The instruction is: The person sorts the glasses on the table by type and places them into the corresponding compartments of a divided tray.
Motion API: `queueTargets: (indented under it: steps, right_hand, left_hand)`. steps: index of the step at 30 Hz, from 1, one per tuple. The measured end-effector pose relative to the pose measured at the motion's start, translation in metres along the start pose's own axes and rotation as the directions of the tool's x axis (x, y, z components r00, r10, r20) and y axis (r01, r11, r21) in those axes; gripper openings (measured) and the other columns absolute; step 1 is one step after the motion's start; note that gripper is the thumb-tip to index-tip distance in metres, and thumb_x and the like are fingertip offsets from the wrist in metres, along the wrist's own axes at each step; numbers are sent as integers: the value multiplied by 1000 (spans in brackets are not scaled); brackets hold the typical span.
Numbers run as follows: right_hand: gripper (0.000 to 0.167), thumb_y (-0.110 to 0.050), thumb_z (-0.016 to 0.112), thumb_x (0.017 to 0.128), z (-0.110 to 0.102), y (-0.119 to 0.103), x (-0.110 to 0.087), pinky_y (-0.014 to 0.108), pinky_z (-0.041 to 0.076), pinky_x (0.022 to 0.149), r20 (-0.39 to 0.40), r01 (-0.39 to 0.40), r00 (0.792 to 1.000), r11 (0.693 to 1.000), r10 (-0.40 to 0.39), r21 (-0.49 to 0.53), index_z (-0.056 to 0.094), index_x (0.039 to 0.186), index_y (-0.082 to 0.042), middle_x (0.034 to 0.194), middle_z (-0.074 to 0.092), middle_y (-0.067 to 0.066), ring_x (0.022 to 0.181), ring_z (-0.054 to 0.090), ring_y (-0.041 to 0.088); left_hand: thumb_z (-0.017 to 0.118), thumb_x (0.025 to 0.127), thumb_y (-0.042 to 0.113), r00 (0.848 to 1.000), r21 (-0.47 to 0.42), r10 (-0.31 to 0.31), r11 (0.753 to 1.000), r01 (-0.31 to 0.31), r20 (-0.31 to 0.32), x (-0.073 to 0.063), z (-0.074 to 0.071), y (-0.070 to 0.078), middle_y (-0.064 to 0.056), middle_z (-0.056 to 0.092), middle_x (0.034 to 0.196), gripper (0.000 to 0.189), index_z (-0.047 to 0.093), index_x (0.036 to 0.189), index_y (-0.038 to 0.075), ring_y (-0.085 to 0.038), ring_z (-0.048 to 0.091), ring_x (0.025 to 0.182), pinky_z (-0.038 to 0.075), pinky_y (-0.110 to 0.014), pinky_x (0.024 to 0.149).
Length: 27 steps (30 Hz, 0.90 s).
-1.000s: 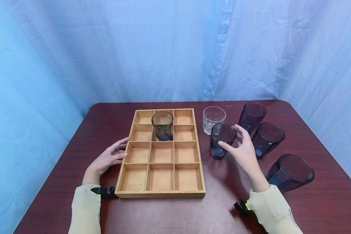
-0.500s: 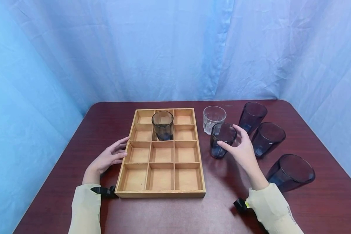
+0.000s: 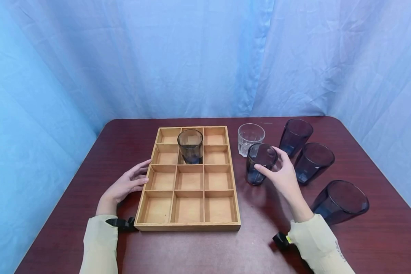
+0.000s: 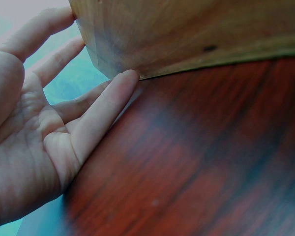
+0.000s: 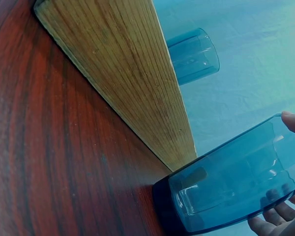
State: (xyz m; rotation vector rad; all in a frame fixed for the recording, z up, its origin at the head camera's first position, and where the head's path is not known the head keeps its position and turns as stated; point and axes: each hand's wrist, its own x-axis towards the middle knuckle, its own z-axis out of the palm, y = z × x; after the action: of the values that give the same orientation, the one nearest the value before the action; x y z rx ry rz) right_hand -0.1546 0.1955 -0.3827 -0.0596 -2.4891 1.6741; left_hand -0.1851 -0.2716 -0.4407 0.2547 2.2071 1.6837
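Observation:
My right hand (image 3: 284, 177) holds a tall dark tinted glass (image 3: 252, 173) that stands upright on the table, right of a wooden compartment box (image 3: 188, 228). In the right wrist view, the thumb and fingers (image 5: 275, 223) lie on opposite sides of this glass (image 5: 226, 182) near its rim; its base meets the tabletop. My left hand (image 3: 125, 186) touches the box's left side. The left wrist view has its straight fingers (image 4: 105, 108) against the wooden wall (image 4: 196, 34). Another tinted glass (image 3: 191, 152) stands upright in a middle-column compartment, second row from the back.
Just behind the held glass is a clear, shorter tumbler (image 3: 244, 146). Three more dark glasses stand at the right: one at the back (image 3: 291, 140), one in the middle (image 3: 309, 165) and one nearer the front (image 3: 335, 205). Blue curtains (image 3: 191, 57) enclose the table.

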Motion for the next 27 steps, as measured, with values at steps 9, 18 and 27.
queueTargets:
  steps: [9,18,27]
  right_hand:
    - [79,-18,76,84,1,0,1,1,41,84,-27,3,1000,1000,-2,15,32,149,-7,142,47,17,119,53,20]
    - [74,-20,80,80,4,1,1,0,40,83,-114,-11,993,1000,8,-27,43,143,-9,133,56,12,105,56,2]
    - [73,-22,82,78,5,1,2,0,40,82,-153,-21,988,998,11,-62,47,141,-10,130,58,10,107,57,11]
  left_hand:
    - [59,96,18,1000,-2,-5,1000,5,1,-1,-1,1,-24,28,154,70,22,156,20,-37,47,126,55,-31,88]
    - [59,97,18,1000,1,-7,1000,7,5,0,-1,0,-24,28,153,70,22,156,20,-36,47,126,55,-32,88]
    - [60,96,18,1000,2,-5,1000,5,2,0,-1,0,-24,29,153,70,22,156,20,-34,48,125,54,-31,87]
